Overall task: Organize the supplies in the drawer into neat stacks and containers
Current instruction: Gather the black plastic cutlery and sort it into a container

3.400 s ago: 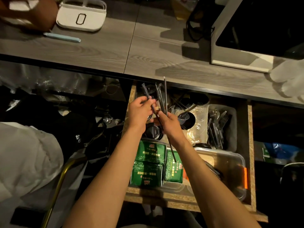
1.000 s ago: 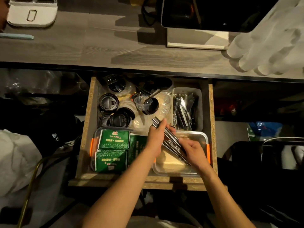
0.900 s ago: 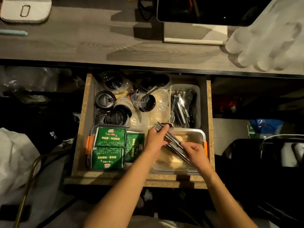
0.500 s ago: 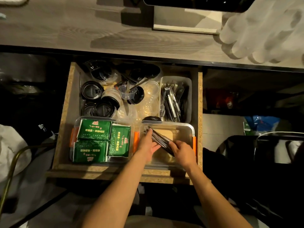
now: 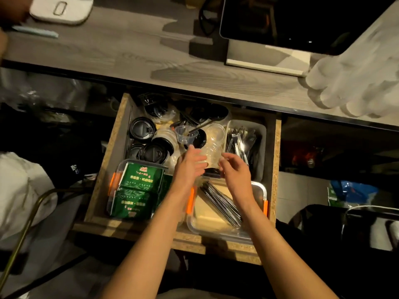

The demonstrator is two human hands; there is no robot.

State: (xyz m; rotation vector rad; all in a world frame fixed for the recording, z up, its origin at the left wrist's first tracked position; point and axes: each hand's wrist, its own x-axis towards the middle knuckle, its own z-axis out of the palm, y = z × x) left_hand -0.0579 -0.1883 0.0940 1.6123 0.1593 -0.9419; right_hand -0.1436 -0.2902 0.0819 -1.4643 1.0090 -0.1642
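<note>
Nearest me, the front edge of the open drawer (image 5: 151, 228) showed raw chipboard. Just inside it sat two clear containers with orange clips: the one on the right (image 5: 262, 188) held a bundle of dark chopsticks (image 5: 220, 202) lying slantwise over a pale block, and the left container (image 5: 116, 182) held green packets (image 5: 140, 180). Above them both hands hung in the air, gripping nothing. The left hand (image 5: 190, 167) had its fingers straight and loosely spread; the right hand (image 5: 234, 171) had its fingers relaxed and slightly bent. Beyond the fingers lay clear plastic cups (image 5: 212, 147) and a heap of black lids (image 5: 143, 129). To the right stood a clear bin of metal cutlery (image 5: 241, 141). Farthest off ran the wooden surface (image 5: 129, 55), carrying a white tray (image 5: 61, 9) and a dark screen (image 5: 291, 20).
</note>
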